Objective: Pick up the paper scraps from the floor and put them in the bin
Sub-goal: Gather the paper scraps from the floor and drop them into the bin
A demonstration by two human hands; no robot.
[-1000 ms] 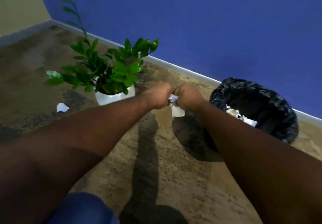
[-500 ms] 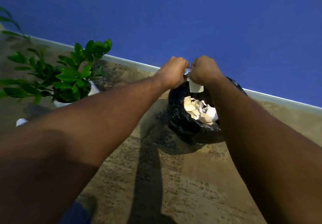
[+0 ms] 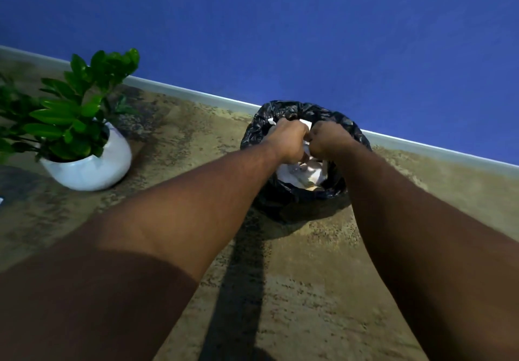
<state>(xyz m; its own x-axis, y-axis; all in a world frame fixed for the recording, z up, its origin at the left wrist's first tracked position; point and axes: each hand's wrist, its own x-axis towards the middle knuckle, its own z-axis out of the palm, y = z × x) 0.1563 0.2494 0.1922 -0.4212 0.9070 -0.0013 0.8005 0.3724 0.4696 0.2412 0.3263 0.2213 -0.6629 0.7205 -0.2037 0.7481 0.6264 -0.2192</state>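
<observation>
A bin lined with a black plastic bag (image 3: 280,113) stands on the floor by the blue wall, with crumpled white paper (image 3: 292,171) inside it. Both my fists hover side by side right over the bin's opening. My left hand (image 3: 289,140) and my right hand (image 3: 327,139) together grip a white paper scrap (image 3: 307,147), of which only a small bit shows between the knuckles. My forearms hide the near part of the bin's opening.
A green leafy plant in a round white pot (image 3: 92,164) stands on the mottled brown floor to the left of the bin. A white skirting strip (image 3: 196,96) runs along the foot of the wall. A bit of white (image 3: 0,200) shows at the far left edge.
Both hands carried the paper scrap from in front of the plant to over the bin, then lower into its mouth. The view swung right and came closer.
</observation>
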